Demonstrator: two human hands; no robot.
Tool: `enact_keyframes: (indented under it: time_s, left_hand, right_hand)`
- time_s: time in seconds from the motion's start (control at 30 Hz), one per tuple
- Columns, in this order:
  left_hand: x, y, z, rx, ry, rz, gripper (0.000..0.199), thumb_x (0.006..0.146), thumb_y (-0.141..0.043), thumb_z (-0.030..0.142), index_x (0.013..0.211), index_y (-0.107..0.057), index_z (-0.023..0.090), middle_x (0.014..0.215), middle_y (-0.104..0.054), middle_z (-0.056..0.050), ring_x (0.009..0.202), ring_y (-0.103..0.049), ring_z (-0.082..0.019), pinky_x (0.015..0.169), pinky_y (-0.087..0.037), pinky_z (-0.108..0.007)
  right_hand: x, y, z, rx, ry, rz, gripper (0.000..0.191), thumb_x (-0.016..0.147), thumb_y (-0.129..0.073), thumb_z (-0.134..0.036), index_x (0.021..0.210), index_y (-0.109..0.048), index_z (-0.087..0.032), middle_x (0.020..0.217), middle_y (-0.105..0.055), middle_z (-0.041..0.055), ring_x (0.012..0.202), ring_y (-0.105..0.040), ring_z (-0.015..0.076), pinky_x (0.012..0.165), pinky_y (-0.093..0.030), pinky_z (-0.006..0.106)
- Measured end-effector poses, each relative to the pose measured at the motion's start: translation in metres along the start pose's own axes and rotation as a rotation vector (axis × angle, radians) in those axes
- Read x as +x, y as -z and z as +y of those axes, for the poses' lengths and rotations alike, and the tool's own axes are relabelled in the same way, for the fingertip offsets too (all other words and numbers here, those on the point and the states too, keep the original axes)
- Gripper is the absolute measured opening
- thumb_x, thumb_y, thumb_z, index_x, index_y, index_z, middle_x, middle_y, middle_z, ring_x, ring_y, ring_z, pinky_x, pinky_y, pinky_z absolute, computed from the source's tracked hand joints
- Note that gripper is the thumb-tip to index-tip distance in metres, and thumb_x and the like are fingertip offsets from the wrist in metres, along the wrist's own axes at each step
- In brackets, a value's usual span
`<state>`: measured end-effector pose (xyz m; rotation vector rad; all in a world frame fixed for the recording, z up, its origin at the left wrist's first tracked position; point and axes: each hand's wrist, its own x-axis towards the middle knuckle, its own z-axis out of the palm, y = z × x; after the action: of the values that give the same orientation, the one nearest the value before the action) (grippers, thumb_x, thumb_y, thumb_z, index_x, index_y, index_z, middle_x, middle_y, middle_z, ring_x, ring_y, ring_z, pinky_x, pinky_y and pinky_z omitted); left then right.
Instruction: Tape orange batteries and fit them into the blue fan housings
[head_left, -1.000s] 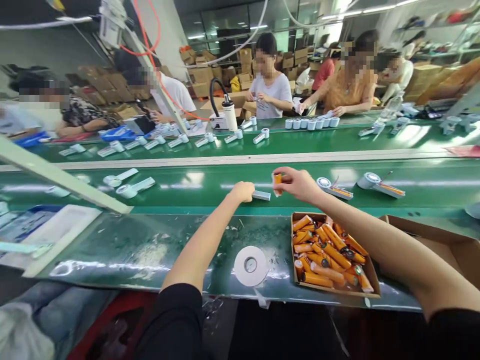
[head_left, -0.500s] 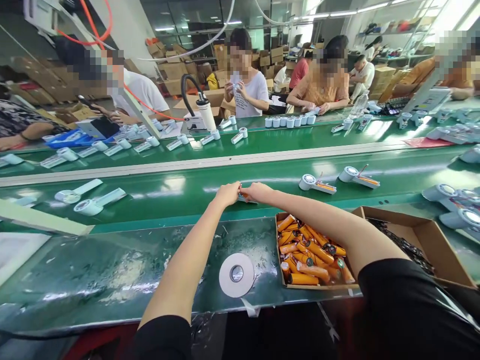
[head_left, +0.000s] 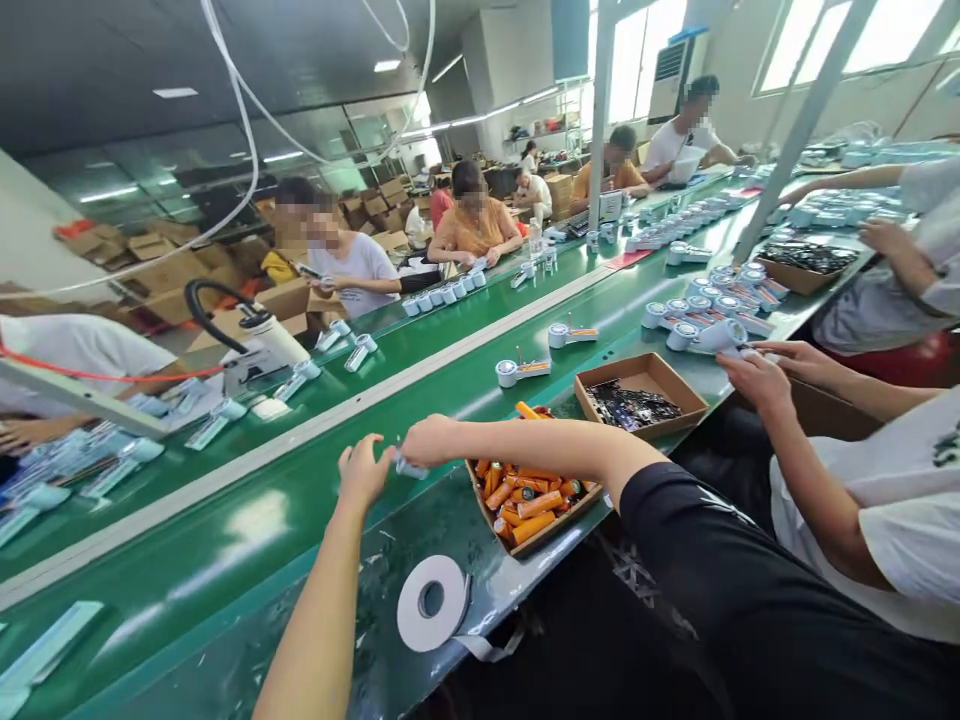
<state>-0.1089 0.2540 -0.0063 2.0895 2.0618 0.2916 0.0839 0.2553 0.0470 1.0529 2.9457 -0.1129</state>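
Over the near edge of the green belt (head_left: pixel 300 500), my left hand (head_left: pixel 365 470) is raised with thumb and fingers apart, and nothing shows between them. Just right of it, my right hand (head_left: pixel 429 441) is closed at a light blue plastic part (head_left: pixel 409 467), mostly hidden under the fingers. Beneath my right forearm stands a carton of orange cylindrical cells (head_left: pixel 536 502). A roll of white tape (head_left: pixel 432 603) lies flat on the bench nearer to me, its loose end over the edge.
Two light blue fan housings (head_left: pixel 523 371) (head_left: pixel 572 334) lie on the belt beyond my right arm. A carton of black parts (head_left: pixel 634 402) stands to the right, near piled housings (head_left: pixel 705 305). A co-worker's hands (head_left: pixel 765 375) are close at right.
The view has swung to the right, bringing the co-worker at right into sight. My left hand has come away from my right hand and its fingers have opened.
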Motion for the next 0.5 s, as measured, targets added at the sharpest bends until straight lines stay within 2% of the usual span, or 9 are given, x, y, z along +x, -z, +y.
enact_keyframes:
  time_s: [0.1, 0.2, 0.27, 0.33, 0.4, 0.5]
  left_hand:
    - [-0.023, -0.015, 0.001, -0.083, -0.054, -0.051, 0.050, 0.098, -0.043, 0.044, 0.136, -0.059, 0.015, 0.140, -0.068, -0.016, 0.132, -0.063, -0.029, 0.112, -0.047, -0.041]
    - [-0.036, -0.031, 0.012, -0.159, -0.096, -0.079, 0.056, 0.102, -0.036, 0.046, 0.145, -0.053, 0.015, 0.145, -0.064, -0.015, 0.131, -0.063, -0.027, 0.109, -0.049, -0.037]
    - [-0.039, -0.036, 0.023, -0.185, -0.127, -0.089, 0.057, 0.100, -0.044, 0.049, 0.147, -0.052, 0.018, 0.140, -0.067, -0.012, 0.125, -0.066, -0.025, 0.105, -0.051, -0.034]
    - [-0.039, -0.037, 0.032, -0.182, -0.131, -0.084, 0.059, 0.092, -0.060, 0.050, 0.143, -0.056, 0.022, 0.128, -0.072, -0.008, 0.114, -0.068, -0.025, 0.099, -0.054, -0.034]
    - [-0.034, -0.034, 0.039, -0.157, -0.079, -0.038, 0.060, 0.086, -0.067, 0.048, 0.139, -0.059, 0.022, 0.122, -0.072, -0.010, 0.113, -0.068, -0.029, 0.097, -0.054, -0.037]
    - [-0.019, -0.032, 0.048, -0.123, 0.043, 0.034, 0.062, 0.088, -0.063, 0.050, 0.141, -0.057, 0.019, 0.131, -0.066, -0.020, 0.122, -0.064, -0.037, 0.099, -0.052, -0.045]
  right_hand:
    - [-0.028, 0.003, 0.012, 0.022, -0.029, 0.031, 0.024, 0.097, -0.062, -0.022, 0.114, -0.077, -0.028, 0.118, -0.078, 0.0090, 0.106, -0.076, 0.0264, 0.084, -0.061, 0.036]
    - [-0.041, 0.016, 0.031, 0.047, -0.097, 0.063, 0.029, 0.094, -0.062, -0.016, 0.116, -0.079, -0.027, 0.121, -0.077, 0.0098, 0.106, -0.076, 0.0281, 0.081, -0.060, 0.035]
    - [-0.045, 0.029, 0.035, 0.064, -0.128, 0.112, 0.031, 0.095, -0.059, -0.015, 0.118, -0.078, -0.025, 0.121, -0.077, 0.0100, 0.106, -0.075, 0.0281, 0.081, -0.060, 0.035]
    - [-0.053, 0.043, 0.028, 0.088, -0.128, 0.178, 0.033, 0.100, -0.054, -0.021, 0.124, -0.076, -0.025, 0.123, -0.077, 0.0077, 0.107, -0.075, 0.0263, 0.084, -0.058, 0.034]
    - [-0.072, 0.050, 0.010, 0.117, -0.110, 0.244, 0.035, 0.107, -0.048, -0.031, 0.133, -0.071, -0.028, 0.125, -0.077, 0.0030, 0.108, -0.074, 0.0226, 0.087, -0.057, 0.032]
    - [-0.123, 0.036, -0.024, 0.200, 0.014, 0.378, 0.037, 0.111, -0.043, -0.043, 0.127, -0.073, -0.028, 0.119, -0.078, -0.0002, 0.106, -0.073, 0.0177, 0.090, -0.052, 0.026]
